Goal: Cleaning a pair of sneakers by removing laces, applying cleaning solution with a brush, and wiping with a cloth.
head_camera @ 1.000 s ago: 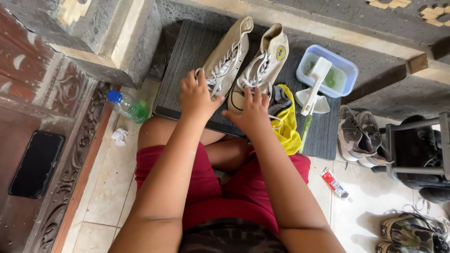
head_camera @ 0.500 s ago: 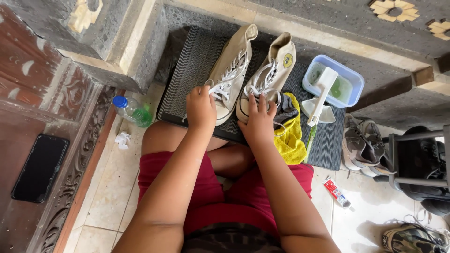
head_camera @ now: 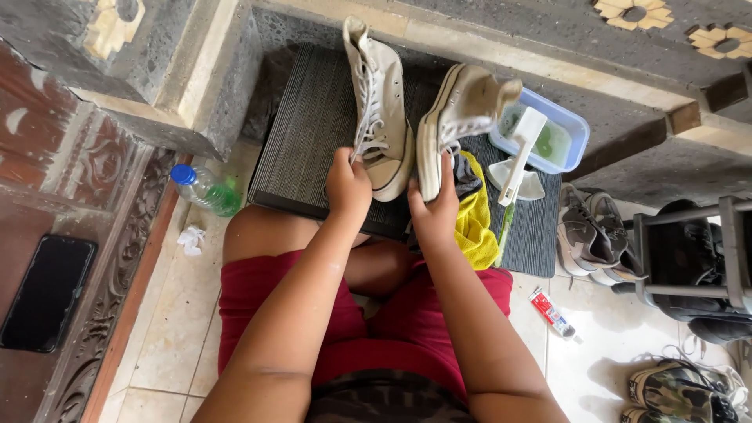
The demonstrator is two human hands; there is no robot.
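Mat edge (head_camera: 313, 205) under both hands' sneakers (head_camera: 462, 117)

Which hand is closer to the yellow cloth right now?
Right. The right hand holds the tilted white sneaker directly beside the yellow cloth, almost touching it. The left hand is further off, at the laces of the other sneaker.

Two shoes lie on the mat (head_camera: 313, 133), the left shoe (head_camera: 380, 110) beside the right shoe (head_camera: 458, 117). The left hand (head_camera: 348, 188) touches the first, the right hand (head_camera: 435, 207) the second. At 3 o'clock of the shoes sits a tub (head_camera: 576, 129) with a brush (head_camera: 521, 149) in it. A cloth (head_camera: 478, 227) lies under the right shoe. At 9 o'clock, off the mat, a bottle (head_camera: 207, 189) lies on the floor (head_camera: 595, 337).
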